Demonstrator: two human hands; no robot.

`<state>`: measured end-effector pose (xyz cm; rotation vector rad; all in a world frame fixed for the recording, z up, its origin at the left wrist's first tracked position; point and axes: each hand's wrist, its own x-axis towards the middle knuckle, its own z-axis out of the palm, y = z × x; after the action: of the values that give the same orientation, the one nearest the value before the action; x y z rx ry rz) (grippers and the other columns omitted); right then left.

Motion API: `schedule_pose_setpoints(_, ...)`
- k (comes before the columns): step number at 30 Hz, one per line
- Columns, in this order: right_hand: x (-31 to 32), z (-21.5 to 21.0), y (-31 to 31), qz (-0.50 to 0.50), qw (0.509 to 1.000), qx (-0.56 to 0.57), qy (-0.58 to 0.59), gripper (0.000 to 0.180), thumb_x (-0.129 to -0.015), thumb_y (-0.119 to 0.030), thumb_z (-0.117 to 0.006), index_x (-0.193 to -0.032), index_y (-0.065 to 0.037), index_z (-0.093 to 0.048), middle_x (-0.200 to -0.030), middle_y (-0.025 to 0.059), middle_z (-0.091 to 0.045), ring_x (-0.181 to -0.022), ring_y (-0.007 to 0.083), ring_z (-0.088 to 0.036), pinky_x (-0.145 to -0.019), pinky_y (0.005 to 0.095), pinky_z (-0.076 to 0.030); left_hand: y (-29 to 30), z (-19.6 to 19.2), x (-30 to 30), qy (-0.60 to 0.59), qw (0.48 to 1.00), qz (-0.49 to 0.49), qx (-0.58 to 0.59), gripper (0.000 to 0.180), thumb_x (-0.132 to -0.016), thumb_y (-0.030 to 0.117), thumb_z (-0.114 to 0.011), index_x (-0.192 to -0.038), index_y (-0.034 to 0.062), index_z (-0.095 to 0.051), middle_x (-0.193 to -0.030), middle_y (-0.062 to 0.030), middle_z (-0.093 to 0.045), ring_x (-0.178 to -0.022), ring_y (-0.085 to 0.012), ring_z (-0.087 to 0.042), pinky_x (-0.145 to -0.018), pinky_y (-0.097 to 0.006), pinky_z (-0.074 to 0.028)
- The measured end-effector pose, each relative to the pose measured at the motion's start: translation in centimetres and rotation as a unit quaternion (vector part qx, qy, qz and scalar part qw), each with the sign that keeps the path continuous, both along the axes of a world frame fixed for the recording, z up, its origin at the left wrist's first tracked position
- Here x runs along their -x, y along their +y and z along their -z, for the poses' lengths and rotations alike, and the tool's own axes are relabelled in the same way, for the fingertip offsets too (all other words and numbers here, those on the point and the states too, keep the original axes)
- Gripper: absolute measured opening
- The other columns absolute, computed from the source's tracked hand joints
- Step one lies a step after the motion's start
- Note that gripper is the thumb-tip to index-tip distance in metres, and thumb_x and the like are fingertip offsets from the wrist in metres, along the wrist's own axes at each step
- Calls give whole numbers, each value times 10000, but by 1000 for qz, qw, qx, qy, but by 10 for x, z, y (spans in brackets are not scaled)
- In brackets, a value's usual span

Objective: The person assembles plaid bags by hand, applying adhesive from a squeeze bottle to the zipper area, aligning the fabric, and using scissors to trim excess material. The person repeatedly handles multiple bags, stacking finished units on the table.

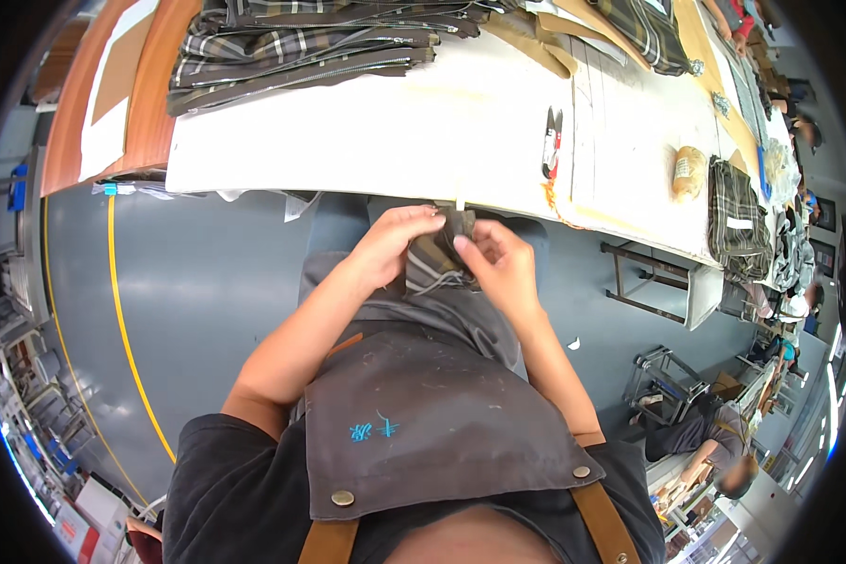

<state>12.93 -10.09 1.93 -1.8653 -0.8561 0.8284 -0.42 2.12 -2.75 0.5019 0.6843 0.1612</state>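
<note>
Over my lap, just off the table's near edge, a small dark plaid cloth piece is held between both hands. My left hand pinches its upper part from the left, thumb and fingers closed on it. From the right, my right hand grips the same cloth with the thumb pressed on top. Part of the cloth is hidden behind my fingers. Beyond the hands, red-handled thread snips lie on the white table, with orange thread trailing from them to the edge.
Stacked plaid pieces with zippers lie at the far left of the table. On the right are a wrapped tan roll and a folded plaid bundle. A metal-legged stool stands under the right edge. Another person sits at the lower right.
</note>
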Motion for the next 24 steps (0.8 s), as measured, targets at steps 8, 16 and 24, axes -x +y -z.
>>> schedule_pose_setpoints(8, 16, -20, 2, -41, 962, -62, -262, 155, -756, -60, -740, -752, -28, -588, -663, 79, -615, -514, 210, -580, -483, 313, -465, -32, 23, -26, 115, 882, -147, -432, 163, -920, 132, -614, -929, -26, -652, -800, -34, -662, -724, -61, -543, -655, -234, -451)
schedule_pose_setpoints(16, 26, -6, -8, -23, 977, -14, -213, 255, -750, -75, -747, -900, -45, -543, -650, 70, -598, -514, 207, -589, -493, 327, -478, -47, 26, -41, 142, 914, -198, -323, 196, -939, 177, -595, -903, -10, -640, -791, -66, -665, -670, -92, -532, -617, -267, -445)
schedule_pose_setpoints(24, 28, -13, -7, -10, 978, -41, -203, 348, -760, 36, -683, -1082, -32, -571, -718, 81, -552, -545, 195, -573, -495, 310, -475, -25, 9, -17, 197, 687, -112, -690, 130, -856, 112, -655, -885, -13, -634, -770, -141, -655, -707, -307, -646, -634, -377, -497)
